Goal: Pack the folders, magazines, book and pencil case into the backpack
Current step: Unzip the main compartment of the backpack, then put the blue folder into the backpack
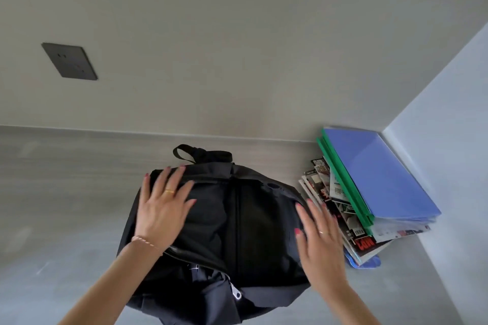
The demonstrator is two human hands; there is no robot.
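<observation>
While the black fabric backpack (pixel 224 219) lies flat on the grey table (pixel 66 192), nothing from the stack is seen to have been packed yet. The left hand (pixel 163 206) is laid flat on the left half of the pack, fingers spread and straight, with nothing gripped. The right hand (pixel 319 240) is held with fingers straight at the pack's right edge; it is blurred, and whether it touches the fabric or hovers just over it cannot be told. No object is held by it.

A silver zipper pull (pixel 235 293) is seen on the near side; the zip beside it appears partly undone, though the main opening cannot be read clearly. The black carry loop (pixel 190 154) points to the far side, toward the wall.

The stack sits just to the right of the pack, in the table's far-right corner: a blue plastic folder (pixel 377 179) on top, green folders (pixel 343 187) directly beneath, glossy magazines (pixel 340 219) fanned out below. The book and pencil case cannot be picked out. The stack's long axis runs from far to near, slanted rightward.

Judgement: the right hand is much the nearer to the stack; a short reach rightward would serve, once the pack is opened.
</observation>
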